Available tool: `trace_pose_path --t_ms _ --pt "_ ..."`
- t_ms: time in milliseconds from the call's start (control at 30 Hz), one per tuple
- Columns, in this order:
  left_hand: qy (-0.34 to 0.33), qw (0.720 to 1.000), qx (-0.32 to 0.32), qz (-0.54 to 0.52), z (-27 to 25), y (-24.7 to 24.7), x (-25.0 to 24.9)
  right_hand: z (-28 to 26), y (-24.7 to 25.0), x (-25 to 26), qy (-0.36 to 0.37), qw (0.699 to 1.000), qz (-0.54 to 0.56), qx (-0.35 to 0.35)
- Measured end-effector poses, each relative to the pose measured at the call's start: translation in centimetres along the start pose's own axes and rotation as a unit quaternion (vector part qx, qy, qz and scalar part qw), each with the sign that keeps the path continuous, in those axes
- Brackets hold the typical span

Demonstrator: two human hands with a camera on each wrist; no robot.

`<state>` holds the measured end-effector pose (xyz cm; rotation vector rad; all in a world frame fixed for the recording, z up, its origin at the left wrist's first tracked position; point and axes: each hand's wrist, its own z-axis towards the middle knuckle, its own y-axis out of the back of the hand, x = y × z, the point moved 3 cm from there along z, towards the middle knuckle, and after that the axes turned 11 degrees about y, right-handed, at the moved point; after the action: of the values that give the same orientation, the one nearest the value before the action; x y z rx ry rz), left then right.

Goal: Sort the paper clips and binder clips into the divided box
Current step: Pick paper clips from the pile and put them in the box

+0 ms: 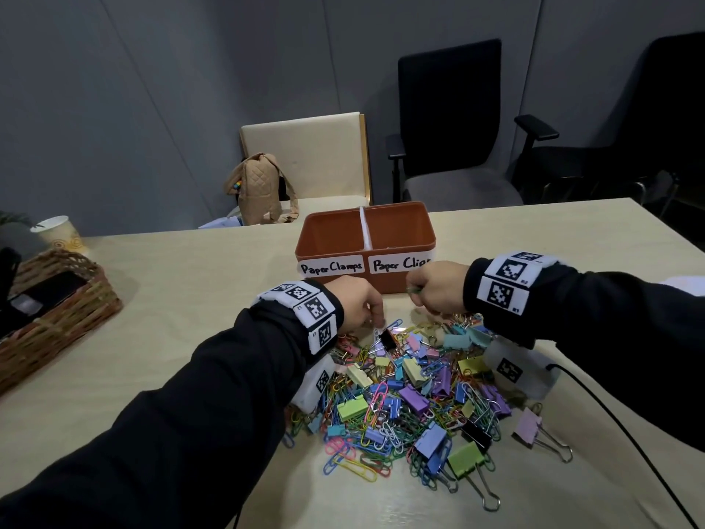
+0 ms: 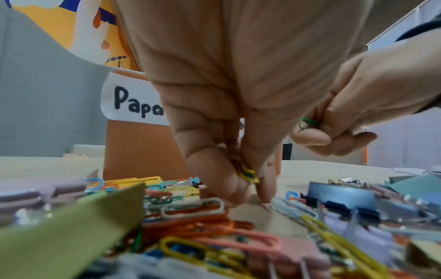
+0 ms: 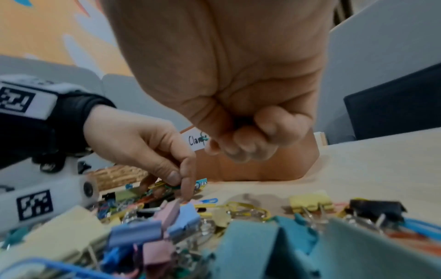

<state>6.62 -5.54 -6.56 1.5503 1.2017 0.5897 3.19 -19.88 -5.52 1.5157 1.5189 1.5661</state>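
A heap of coloured paper clips and binder clips [image 1: 412, 391] lies on the table in front of an orange divided box [image 1: 332, 232] labelled "Paper Clamps" on the left and "Paper Clips" on the right. My left hand [image 1: 362, 307] reaches down at the heap's far edge and pinches yellow and green paper clips [image 2: 248, 172] between thumb and fingers. My right hand [image 1: 435, 286] is curled just above the heap near the box front and holds a green paper clip [image 2: 309, 123]. A black binder clip [image 1: 389, 339] lies just below my left fingertips.
A woven basket [image 1: 53, 318] sits at the table's left, with a paper cup [image 1: 61, 234] behind it. A black cable [image 1: 610, 414] runs across the table on the right. Behind the table stand a cream chair holding a tan backpack [image 1: 263, 189] and a black office chair [image 1: 450, 120].
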Motion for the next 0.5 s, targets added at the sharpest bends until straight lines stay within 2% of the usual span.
trace_pose_path --t_ms 67,233,333,500 --pt "-0.005 1.000 -0.001 0.024 0.0 -0.1 -0.2 0.4 -0.2 0.7 0.019 0.998 -0.057 0.005" --pt "-0.012 0.999 0.007 0.041 0.0 -0.4 -0.2 0.5 -0.9 1.8 0.070 0.975 -0.187 0.099" --pt "-0.022 0.999 0.001 0.048 -0.2 -0.5 -0.5 0.7 -0.9 2.2 0.091 0.969 -0.203 0.108" --pt "-0.043 0.998 0.011 0.040 -0.3 -0.6 -0.9 1.0 -1.3 2.2 0.085 0.968 -0.215 0.096"
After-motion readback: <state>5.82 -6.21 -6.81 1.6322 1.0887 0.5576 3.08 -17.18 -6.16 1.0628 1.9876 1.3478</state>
